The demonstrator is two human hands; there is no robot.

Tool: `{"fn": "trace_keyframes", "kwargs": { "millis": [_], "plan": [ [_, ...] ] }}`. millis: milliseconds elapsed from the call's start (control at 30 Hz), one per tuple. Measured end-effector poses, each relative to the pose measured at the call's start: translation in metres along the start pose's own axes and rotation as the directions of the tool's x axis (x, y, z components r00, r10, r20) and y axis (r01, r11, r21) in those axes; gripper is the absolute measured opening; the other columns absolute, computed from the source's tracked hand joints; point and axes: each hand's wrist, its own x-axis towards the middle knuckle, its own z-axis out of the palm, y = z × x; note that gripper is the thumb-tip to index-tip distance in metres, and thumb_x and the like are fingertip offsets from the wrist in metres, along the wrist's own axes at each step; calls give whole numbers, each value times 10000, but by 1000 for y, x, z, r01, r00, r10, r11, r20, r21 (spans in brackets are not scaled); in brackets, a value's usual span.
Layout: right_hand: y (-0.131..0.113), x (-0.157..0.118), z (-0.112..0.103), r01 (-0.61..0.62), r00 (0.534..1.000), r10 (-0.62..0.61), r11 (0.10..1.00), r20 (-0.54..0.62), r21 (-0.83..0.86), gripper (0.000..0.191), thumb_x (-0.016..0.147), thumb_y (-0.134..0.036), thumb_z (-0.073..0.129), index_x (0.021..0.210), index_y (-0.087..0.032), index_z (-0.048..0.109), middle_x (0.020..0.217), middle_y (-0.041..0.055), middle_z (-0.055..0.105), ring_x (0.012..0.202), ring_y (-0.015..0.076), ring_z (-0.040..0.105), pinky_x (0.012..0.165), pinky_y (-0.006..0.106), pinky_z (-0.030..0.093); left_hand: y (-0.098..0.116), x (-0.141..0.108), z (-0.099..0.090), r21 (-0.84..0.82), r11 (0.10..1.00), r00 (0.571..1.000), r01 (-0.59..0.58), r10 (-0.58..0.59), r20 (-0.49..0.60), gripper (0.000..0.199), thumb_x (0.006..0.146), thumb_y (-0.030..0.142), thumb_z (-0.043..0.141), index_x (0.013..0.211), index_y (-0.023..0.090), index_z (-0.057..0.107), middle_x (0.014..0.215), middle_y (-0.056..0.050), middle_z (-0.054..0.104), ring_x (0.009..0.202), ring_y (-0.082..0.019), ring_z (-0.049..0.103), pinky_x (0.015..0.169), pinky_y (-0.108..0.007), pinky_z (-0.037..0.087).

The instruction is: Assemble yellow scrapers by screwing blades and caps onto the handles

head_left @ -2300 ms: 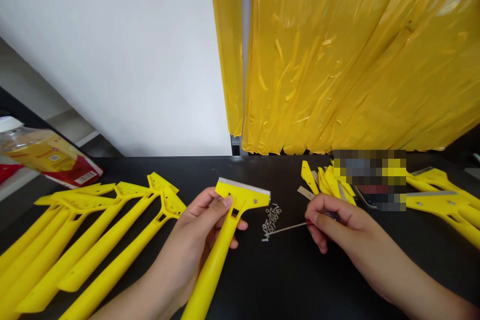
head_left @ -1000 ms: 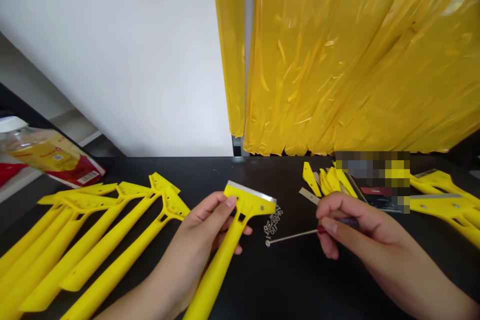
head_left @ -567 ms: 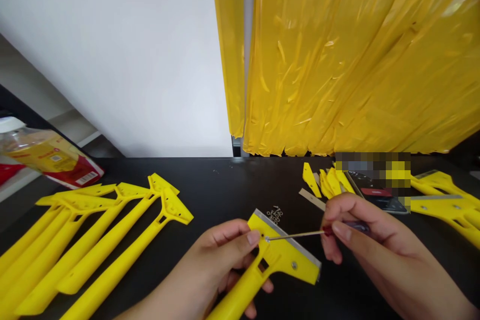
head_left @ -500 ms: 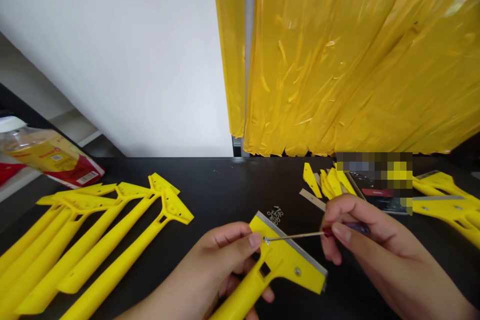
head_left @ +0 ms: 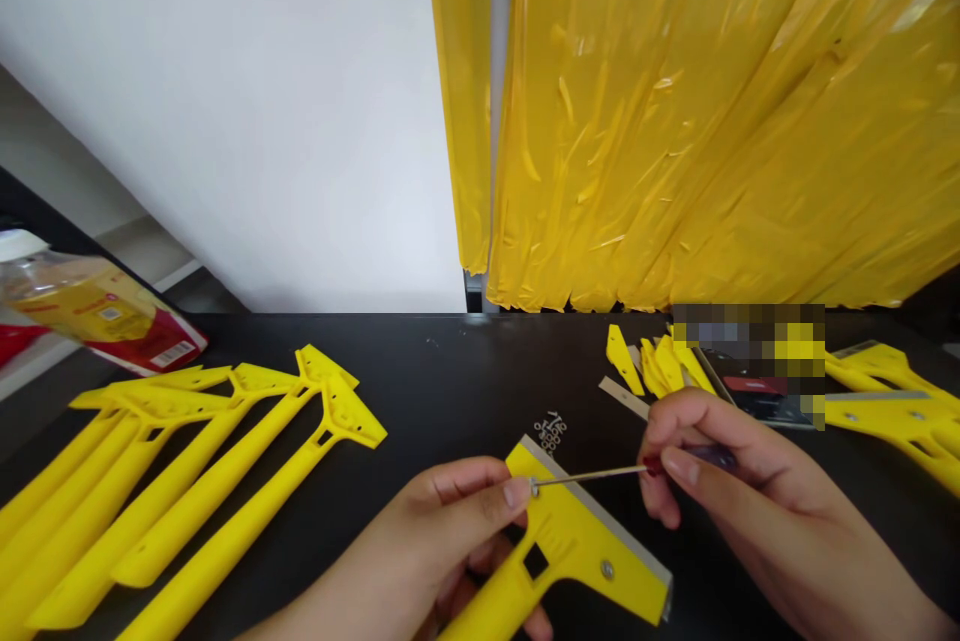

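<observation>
My left hand (head_left: 472,521) is closed around a yellow scraper (head_left: 577,541), its thumb beside a small screw (head_left: 533,487) near one end of the head. A metal blade strip runs along the scraper's far edge, and a second screw (head_left: 607,570) sits at the other end of the head. In my right hand (head_left: 720,481) is a screwdriver (head_left: 600,474) with a dark red and purple handle, pinched between thumb and fingers. Its thin shaft reaches left, and the tip meets the screw by my left thumb. Small screws and nuts (head_left: 551,431) lie just beyond the scraper.
Several yellow scraper handles (head_left: 247,481) lie side by side at left, near a clear bottle (head_left: 105,306) with a yellow and red label. Yellow plates (head_left: 664,366) and a flat strip (head_left: 622,396) lie behind my right hand. More scrapers (head_left: 892,411) are at far right.
The scraper has turned slightly, its right end swinging down and toward me. The screwdriver tip stays at the left screw, and my right hand has hardly moved.
</observation>
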Motion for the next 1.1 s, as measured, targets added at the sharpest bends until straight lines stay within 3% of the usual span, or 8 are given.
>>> {"fn": "trace_keyframes", "kwargs": {
  "millis": [100, 233, 333, 633, 900, 1100],
  "plan": [
    [1, 1, -2, -5, 1000, 5, 1000, 3, -4, 126, 991, -415, 688, 979, -290, 703, 820, -4, 655, 723, 155, 610, 690, 276, 523, 0, 2, -4, 8, 1000, 998, 25, -26, 53, 208, 904, 418, 755, 936, 214, 779, 807, -88, 798, 565, -153, 728, 422, -129, 482],
    [2, 2, -4, -13, 1000, 13, 1000, 23, -2, 113, 1001, -401, 681, 992, -290, 705, 835, 1, 666, 738, 159, 617, 693, 279, 531, -1, 1, -4, 33, 999, 1000, -15, 15, 9, 224, 952, 418, 688, 976, 210, 768, 829, -91, 787, 555, -124, 707, 416, -102, 443],
    [2, 2, -4, -10, 1000, 10, 1000, 26, 10, 106, 1000, -395, 686, 998, -291, 707, 839, 3, 680, 738, 157, 621, 695, 277, 535, 1, -1, -3, 61, 998, 999, 1, -4, 42, 232, 977, 407, 654, 1007, 202, 760, 871, -104, 790, 579, -132, 716, 440, -120, 477],
    [3, 3, -4, 5, 999, -6, 1000, 34, 13, 103, 1005, -386, 684, 1009, -287, 711, 838, 6, 701, 729, 151, 636, 687, 257, 542, 3, 2, -6, 69, 998, 998, 9, -13, 54, 272, 945, 451, 700, 999, 193, 766, 796, -83, 780, 570, -138, 721, 442, -130, 501],
    [5, 6, -6, 42, 997, -42, 999, 68, -4, 86, 1023, -371, 660, 1035, -298, 704, 852, -1, 686, 737, 140, 647, 681, 241, 549, -3, 7, -13, 40, 999, 994, -12, 7, 112, 301, 965, 439, 669, 1052, 156, 724, 892, -116, 800, 574, -141, 731, 429, -140, 523],
    [4, 5, -6, 35, 996, -35, 999, 81, -5, 102, 1027, -379, 658, 1020, -287, 701, 820, -5, 693, 704, 122, 635, 688, 233, 525, -5, 9, -12, 53, 999, 995, 2, -7, 95, 307, 937, 454, 703, 1046, 168, 725, 808, -88, 785, 555, -142, 728, 409, -125, 496]
  ]
}}
